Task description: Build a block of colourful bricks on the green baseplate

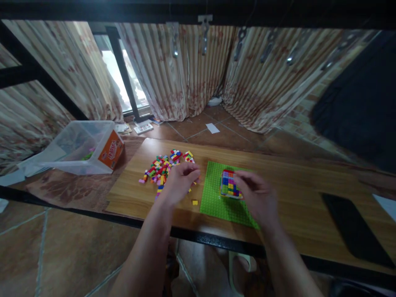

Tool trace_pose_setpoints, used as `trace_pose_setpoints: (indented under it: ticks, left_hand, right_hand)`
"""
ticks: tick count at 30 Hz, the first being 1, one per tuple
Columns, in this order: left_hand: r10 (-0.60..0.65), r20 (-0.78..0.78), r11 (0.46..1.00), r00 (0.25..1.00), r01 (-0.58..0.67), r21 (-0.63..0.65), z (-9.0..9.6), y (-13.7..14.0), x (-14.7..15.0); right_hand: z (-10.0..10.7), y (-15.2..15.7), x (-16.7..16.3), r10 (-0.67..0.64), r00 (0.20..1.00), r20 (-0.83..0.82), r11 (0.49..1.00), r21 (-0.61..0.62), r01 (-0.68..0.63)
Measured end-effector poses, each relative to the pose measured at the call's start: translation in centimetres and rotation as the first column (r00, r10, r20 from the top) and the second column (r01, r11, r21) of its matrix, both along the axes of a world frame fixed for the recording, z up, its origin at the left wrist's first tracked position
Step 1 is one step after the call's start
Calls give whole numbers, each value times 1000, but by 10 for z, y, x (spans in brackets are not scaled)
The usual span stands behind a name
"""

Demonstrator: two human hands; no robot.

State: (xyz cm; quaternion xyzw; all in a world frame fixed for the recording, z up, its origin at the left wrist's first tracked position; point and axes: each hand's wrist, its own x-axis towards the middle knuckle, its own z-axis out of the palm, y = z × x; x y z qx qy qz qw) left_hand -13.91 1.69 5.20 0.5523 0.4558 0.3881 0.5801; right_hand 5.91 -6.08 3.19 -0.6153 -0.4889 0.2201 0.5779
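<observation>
A low block built of many-coloured toy bricks (228, 183) stands on a green studded baseplate (213, 202). My right hand (258, 196) is at the block's right side, thumb and fingers drawn together; anything between them is hidden. My left hand (182, 181) hovers at the right side of a loose pile of toy bricks (157, 167), its fingertips pinched. Whether a small piece sits in that pinch cannot be seen. A single yellow brick (194, 202) lies on the wood between the pile and the baseplate.
A clear plastic bin (83, 161) with an orange label stands left of the wooden board (130, 194). At the right lies a dark flat object (355, 229). A black bar (216, 242) edges the table's front. Patterned curtains (198, 74) hang behind.
</observation>
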Motion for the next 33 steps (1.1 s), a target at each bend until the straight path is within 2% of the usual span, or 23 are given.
trace_pose_setpoints:
  ticks: [2, 4, 8, 14, 18, 21, 23, 26, 33]
  left_hand:
    - [34, 198, 990, 980, -5, -143, 0, -8, 15]
    - [44, 301, 970, 953, 31, -241, 0, -15, 27]
    - [49, 388, 930, 920, 99, -353, -2, -24, 40]
    - [-8, 392, 897, 920, 180, -403, -4, -31, 49]
    - [-63, 266, 930, 962, 153, -333, -8, -35, 59]
    - [-74, 131, 974, 989, 100, -203, -16, -37, 64]
    - [-81, 76, 986, 994, 91, -139, -21, -36, 65]
    - [-87, 8, 993, 996, 87, -80, -24, -34, 65]
    - [-102, -35, 994, 994, 100, -31, -25, -33, 64]
  right_hand:
    - [5, -3, -17, 163, 983, 79, 987, -7, -163]
    - [6, -6, -27, 221, 968, 122, 975, -9, -221]
    - [4, -6, -31, 129, 982, 135, 990, 34, -134]
    - [3, -7, -20, 69, 974, 215, 996, 36, -78]
    - [2, -5, 2, -45, 985, 165, 999, 27, 41]
    - [-1, -4, 27, -186, 980, 76, 980, -58, 190]
    - [-3, -5, 43, -232, 971, 59, 963, -126, 238]
    - [-6, -7, 53, -215, 971, 102, 957, -176, 231]
    - [-7, -1, 45, -156, 971, 183, 959, -209, 193]
